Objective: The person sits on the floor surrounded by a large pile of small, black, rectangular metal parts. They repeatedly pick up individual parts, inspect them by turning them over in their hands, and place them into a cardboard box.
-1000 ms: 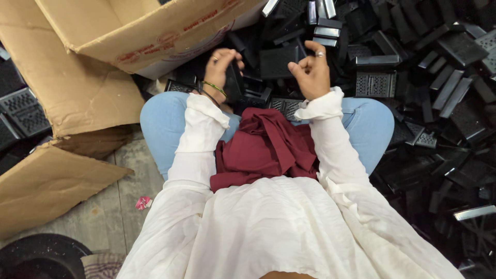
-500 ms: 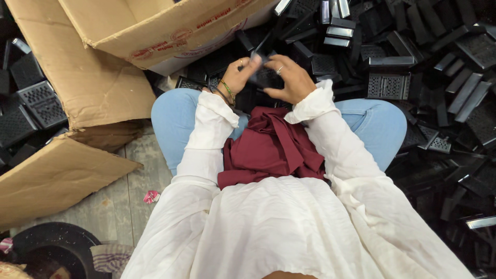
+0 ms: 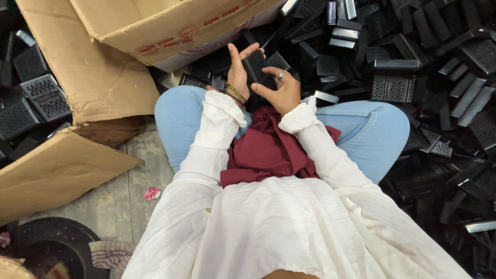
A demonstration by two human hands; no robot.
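The person sits cross-legged on the floor, and both hands meet just past the knees over one black part [image 3: 255, 66]. The left hand [image 3: 238, 72] stands upright behind it, palm flat against its side, fingers straight and spread rather than curled. The right hand [image 3: 281, 89] comes in from the right with thumb and forefinger pinching the part's lower edge, the other fingers bent loosely; a ring shows on one of them. So the part is held between the two hands, above the red cloth [image 3: 268, 150] in the lap and clear of the heap.

How far along the work is can only be judged loosely. A great pile of like black parts [image 3: 413, 67] covers the floor to the right and far side, some with perforated faces, and more lie on the left beside the flattened cardboard [image 3: 57, 170]. The open carton [image 3: 170, 26] stands far left, its inside mostly out of view (whether anything has gone into it cannot be told). Judging by the heap, most of the handling looks to be left, with one piece in hand.
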